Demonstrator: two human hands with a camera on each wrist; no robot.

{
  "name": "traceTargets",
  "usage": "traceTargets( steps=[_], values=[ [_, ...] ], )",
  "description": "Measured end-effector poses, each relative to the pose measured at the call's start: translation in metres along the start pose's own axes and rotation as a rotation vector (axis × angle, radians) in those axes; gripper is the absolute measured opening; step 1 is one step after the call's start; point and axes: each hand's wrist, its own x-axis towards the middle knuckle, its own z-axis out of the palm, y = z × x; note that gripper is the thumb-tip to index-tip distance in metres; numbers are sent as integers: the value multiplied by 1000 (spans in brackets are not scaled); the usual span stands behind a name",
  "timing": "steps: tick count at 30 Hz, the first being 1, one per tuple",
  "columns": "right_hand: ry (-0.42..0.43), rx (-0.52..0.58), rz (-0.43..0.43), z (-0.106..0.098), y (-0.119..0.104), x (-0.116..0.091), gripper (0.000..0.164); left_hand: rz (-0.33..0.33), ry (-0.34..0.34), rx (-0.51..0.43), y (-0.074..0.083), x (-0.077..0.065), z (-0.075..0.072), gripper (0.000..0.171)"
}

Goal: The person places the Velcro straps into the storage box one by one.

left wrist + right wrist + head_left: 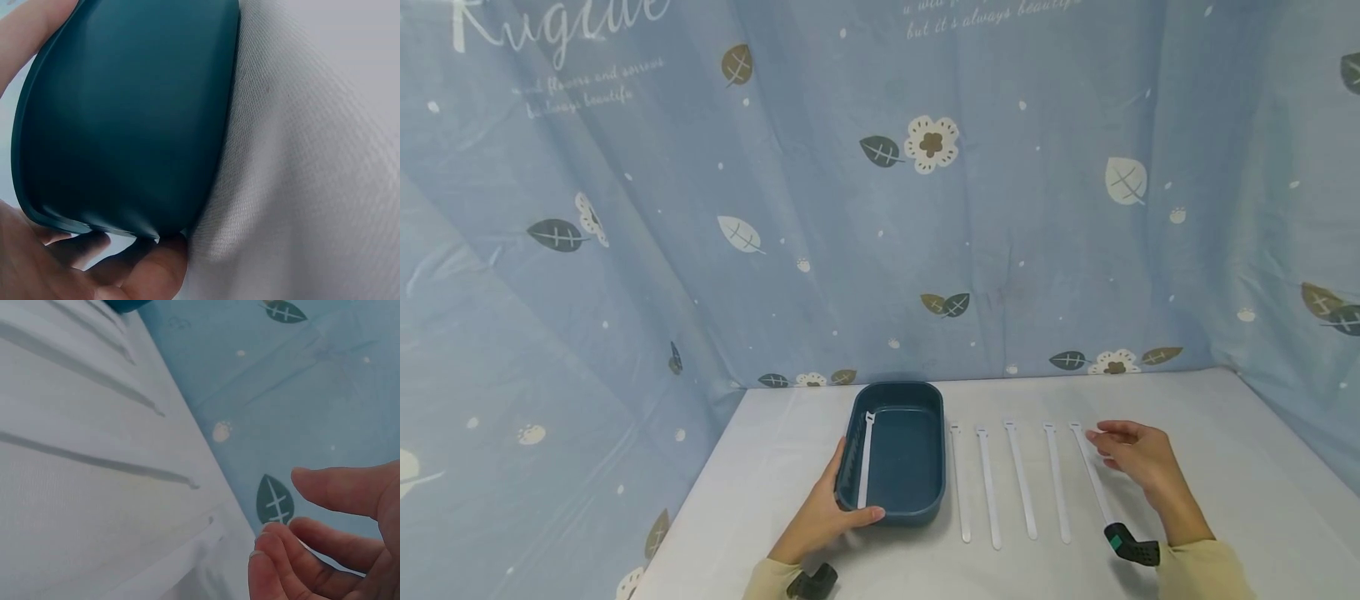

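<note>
Two patches of pale script (992, 21) cross the blue curtain (1000, 225) in the head view. The right one includes "but it's always beautiful"; at left, a large word is cut by the frame, and smaller lines include "flowers and sorrows". Leaves and flowers decorate the folds behind the counter (925, 567), which is white. A dark teal bin (910, 467) sits left of centre near the counter's back edge, one white strap (866, 458) along its left inner side. Five more straps (1056, 483) lie to its right in a spaced row, white surface between them. The left hand (823, 510) grips the bin's near left corner, thumb over the rim. The right hand (1138, 454) is just beside the far end of the rightmost strap.

The left wrist view shows fingers and thumb around the bin, above woven white cloth (300, 162).

In the right wrist view, the right hand's thumb stands apart from loosely bent fingers, close to a strap's end; the bin's corner shows at the top.
</note>
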Motion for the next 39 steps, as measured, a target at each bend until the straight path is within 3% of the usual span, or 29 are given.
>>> traceTargets(
  steps=[23, 39],
  values=[
    [-66, -73, 71, 7, 13, 6, 61, -16, 7, 47, 1, 0, 1, 125],
    [-62, -123, 32, 12, 15, 5, 50, -48, -3, 51, 4, -1, 1, 124]
  ],
)
